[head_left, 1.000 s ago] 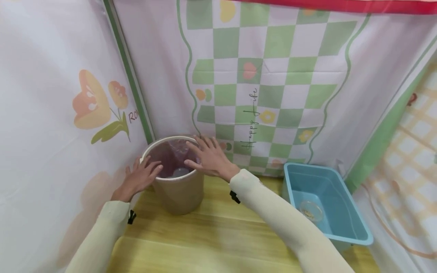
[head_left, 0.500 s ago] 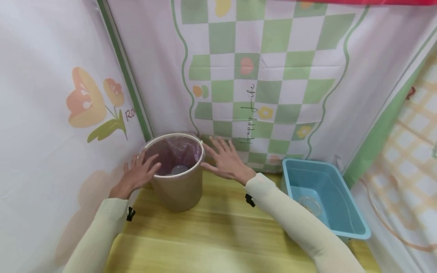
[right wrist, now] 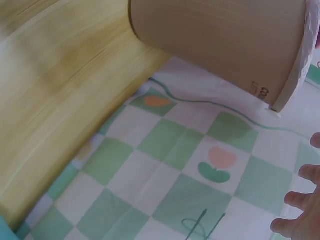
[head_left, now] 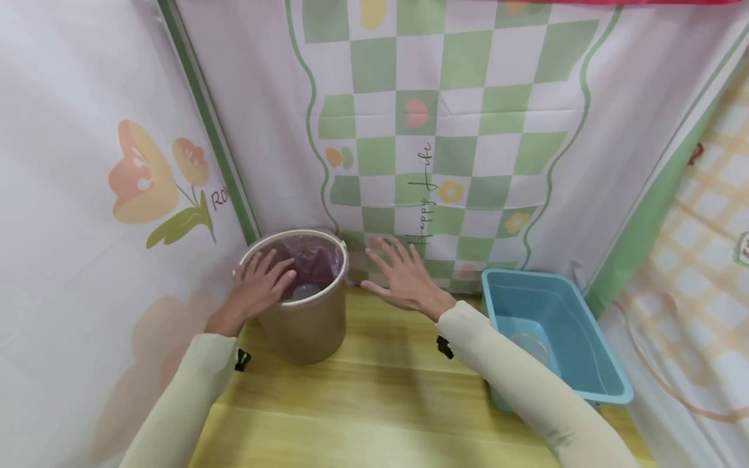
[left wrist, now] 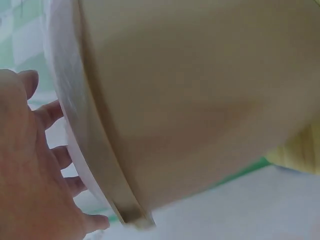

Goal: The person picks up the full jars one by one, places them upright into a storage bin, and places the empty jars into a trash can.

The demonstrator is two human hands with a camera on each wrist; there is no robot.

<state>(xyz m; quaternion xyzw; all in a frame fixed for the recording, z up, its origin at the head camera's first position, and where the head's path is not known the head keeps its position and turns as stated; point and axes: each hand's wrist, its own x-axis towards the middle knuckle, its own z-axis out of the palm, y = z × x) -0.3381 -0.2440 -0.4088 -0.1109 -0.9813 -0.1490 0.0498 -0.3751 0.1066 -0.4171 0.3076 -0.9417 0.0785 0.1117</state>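
Observation:
A beige trash bin with a pale rim and a purple plastic liner stands at the back left of the table. Something round and translucent lies inside it. My left hand is over the bin's left rim, fingers spread; in the left wrist view the fingers are beside the rim, and whether they touch it I cannot tell. My right hand hovers to the right of the bin, fingers extended, holding nothing. The right wrist view shows several of its fingertips apart from the bin.
To the right a blue plastic basin holds a clear round dish, partly behind the right sleeve. Patterned cloth hangs behind and at both sides of the wooden table.
My right hand has moved right, from over the bin's rim to beside the bin. The left hand has shifted slightly right over the rim. The bin stays put.

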